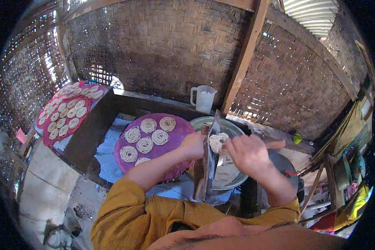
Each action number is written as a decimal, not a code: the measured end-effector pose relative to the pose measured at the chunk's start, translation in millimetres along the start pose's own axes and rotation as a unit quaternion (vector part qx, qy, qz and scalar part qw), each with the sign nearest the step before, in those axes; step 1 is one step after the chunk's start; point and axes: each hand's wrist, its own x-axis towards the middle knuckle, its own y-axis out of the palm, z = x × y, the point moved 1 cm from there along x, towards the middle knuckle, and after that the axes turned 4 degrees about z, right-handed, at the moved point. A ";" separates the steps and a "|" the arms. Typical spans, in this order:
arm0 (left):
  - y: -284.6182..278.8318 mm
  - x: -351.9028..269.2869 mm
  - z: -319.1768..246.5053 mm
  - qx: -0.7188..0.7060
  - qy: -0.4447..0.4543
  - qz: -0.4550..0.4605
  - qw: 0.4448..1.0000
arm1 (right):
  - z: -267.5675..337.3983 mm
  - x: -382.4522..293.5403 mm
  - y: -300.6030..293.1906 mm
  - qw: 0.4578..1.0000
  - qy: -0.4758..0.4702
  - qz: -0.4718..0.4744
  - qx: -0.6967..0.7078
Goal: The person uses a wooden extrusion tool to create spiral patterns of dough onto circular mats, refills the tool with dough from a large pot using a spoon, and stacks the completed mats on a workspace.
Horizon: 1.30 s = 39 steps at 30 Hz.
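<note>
My left hand [194, 145] grips a long wooden press [208, 168], which lies lengthwise over the left part of a wide basin [237, 125]. Against the press's right side sits a lump of pale, sticky dough [218, 142]. The fingers of my right hand [250, 155] are closed at the lump's right edge; whether they also hold a utensil is hidden. More pale dough or flour [226, 170] lies in the basin. Left of the press, a round purple cloth-covered tray [178, 125] carries several coiled nests of noodle-like dough strands [144, 145], one partly behind my left forearm.
A translucent plastic jug [204, 99] stands on the ledge behind the basin. Farther left, red and pink cloths [78, 126] bear many more coils. A wooden handle [275, 144] juts out beyond my right hand. A wooden post [245, 59] and woven bamboo walls [162, 47] rise behind.
</note>
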 end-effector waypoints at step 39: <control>31.9 21.8 91.2 -0.371 -0.032 -0.024 0.928 | -41.9 -39.3 39.8 0.929 0.203 -0.093 0.297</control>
